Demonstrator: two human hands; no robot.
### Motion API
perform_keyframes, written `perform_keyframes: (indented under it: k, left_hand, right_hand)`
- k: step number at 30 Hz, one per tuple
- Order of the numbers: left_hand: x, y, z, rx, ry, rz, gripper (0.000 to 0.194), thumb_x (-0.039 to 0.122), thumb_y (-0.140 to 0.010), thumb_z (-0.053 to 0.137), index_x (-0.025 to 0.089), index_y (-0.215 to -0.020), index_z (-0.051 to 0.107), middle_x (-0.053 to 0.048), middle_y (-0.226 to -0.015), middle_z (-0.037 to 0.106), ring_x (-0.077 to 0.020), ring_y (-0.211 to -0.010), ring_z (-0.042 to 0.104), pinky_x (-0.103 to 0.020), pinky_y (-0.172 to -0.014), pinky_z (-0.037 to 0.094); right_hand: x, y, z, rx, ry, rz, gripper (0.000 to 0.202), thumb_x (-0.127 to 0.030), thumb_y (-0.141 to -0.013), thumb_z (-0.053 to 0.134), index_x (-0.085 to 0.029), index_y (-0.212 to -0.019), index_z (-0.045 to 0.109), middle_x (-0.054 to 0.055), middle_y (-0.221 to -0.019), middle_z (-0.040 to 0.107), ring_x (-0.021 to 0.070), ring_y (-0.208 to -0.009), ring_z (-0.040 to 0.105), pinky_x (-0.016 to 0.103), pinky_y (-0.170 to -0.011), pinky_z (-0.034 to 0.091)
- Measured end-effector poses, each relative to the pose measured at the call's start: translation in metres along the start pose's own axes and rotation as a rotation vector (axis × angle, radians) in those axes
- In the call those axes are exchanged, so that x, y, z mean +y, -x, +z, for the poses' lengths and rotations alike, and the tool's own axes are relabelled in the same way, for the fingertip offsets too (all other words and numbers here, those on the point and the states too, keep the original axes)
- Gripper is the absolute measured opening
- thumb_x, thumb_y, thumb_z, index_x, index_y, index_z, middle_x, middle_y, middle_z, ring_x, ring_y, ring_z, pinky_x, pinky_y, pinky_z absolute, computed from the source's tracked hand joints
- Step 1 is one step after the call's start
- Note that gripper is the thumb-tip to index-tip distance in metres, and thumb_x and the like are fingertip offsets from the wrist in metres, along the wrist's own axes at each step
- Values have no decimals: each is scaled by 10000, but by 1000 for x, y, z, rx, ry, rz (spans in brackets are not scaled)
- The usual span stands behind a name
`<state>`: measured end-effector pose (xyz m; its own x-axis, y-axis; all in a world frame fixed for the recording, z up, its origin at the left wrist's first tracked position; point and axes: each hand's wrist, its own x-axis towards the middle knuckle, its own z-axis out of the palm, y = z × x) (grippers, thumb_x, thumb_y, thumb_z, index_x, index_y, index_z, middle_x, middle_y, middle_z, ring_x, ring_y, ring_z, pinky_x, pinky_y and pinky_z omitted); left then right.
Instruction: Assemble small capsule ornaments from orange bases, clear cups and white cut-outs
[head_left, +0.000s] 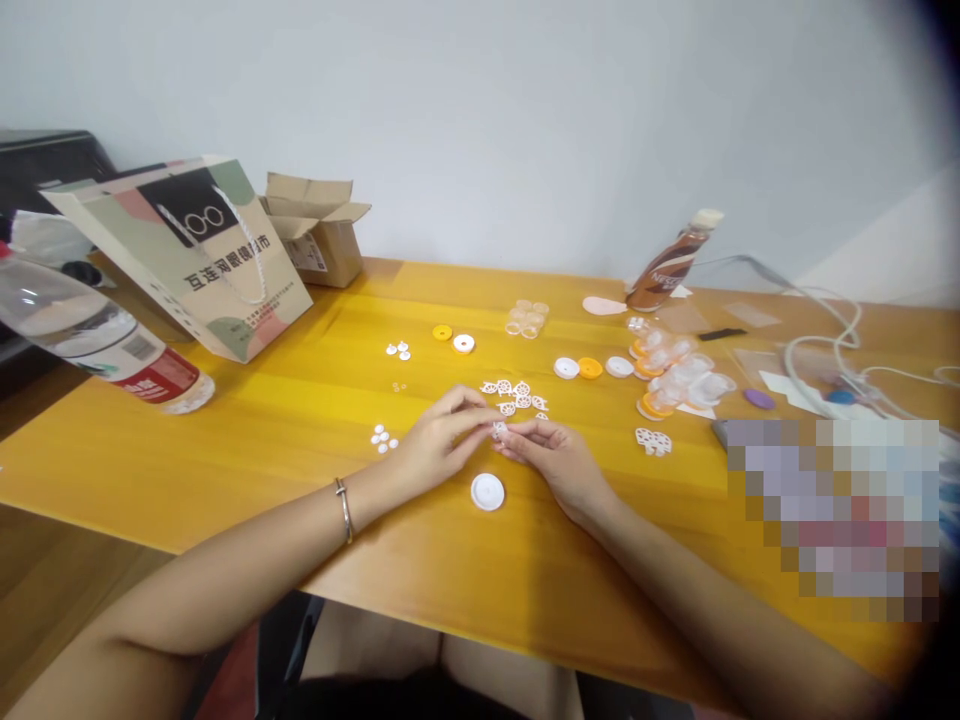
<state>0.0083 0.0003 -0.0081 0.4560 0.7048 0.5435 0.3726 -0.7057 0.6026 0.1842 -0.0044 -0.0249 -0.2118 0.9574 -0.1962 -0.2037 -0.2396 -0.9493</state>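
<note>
Piece (499,431), small and white, is held over the desk (420,585) between left hand (454,435) and right hand (551,455). Fingertips of both are clamped on it; exact shape is hidden by them.

Progress, judging by layout: partway. Several clear cups with orange rims (679,375) are heaped at right and look put together; whether they are complete can't be told. Work at the fingertips looks unfinished. Left over as loose stock: wheel-shaped cutouts (522,395) are spread just beyond the hands, small white caps (384,438) are grouped left of the left hand, white pegs (400,350) and tiny clear rings (399,387) are set farther out. Pierced white plates (654,441) are laid right of the right hand. Clear cups (527,318), a yellow disc (442,332) and an orange disc (590,369) are placed toward the wall. White dish (487,492) is set nearest the person, just below the hands.

Around: left side is taken up by a water bottle (142,365), paper bag (217,255) and cardboard box (322,235). Right side is crowded by a coffee bottle (675,262) and white cable (799,345); the far right corner is pixelated, contents can't be read. Nothing is seen blocking the hands; the nearby cutouts could be knocked.
</note>
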Motion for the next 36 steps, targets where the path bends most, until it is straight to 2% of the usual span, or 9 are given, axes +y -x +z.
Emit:
perform_keyframes:
  k: [5,11,23,30,36]
  left_hand:
    - [-3,0,1,23,38,-82,226,177,-846,500,159,-1058,577,-70,-944,549,-136,-879,551,-299,-800,478]
    - [-9,-1,6,-12,209,-256,176,231,-835,525,144,-961,612,-62,-885,647,-128,-788,605,-274,-732,500]
    - [-12,-5,11,2,575,-525,173,230,-764,603,106,-884,615,-65,-848,662,-121,-757,618,-284,-762,499]
    - [-9,-5,10,9,605,-550,187,252,-756,617,102,-868,618,-58,-826,656,-115,-736,610,-266,-739,493]
    - [-10,-4,11,-14,624,-531,199,249,-757,616,103,-893,604,-51,-812,647,-105,-719,603,-243,-720,484]
  right_hand:
    - [-1,1,1,9,8,6,166,-285,-596,746,-197,-726,693,2,-759,711,115,-709,646,284,-801,494]
    - [0,1,0,16,2,1,180,-292,-594,746,-194,-735,694,14,-784,712,133,-748,647,306,-819,495]
    - [-2,2,0,-31,-15,53,182,-282,-592,753,-179,-715,668,15,-763,710,130,-734,657,303,-819,500]
    - [-3,2,-1,-94,16,70,173,-280,-615,741,-173,-720,656,9,-773,703,128,-769,653,286,-823,493]
    - [-4,2,1,-75,32,48,185,-306,-629,728,-167,-728,656,9,-748,691,125,-739,641,297,-806,490]
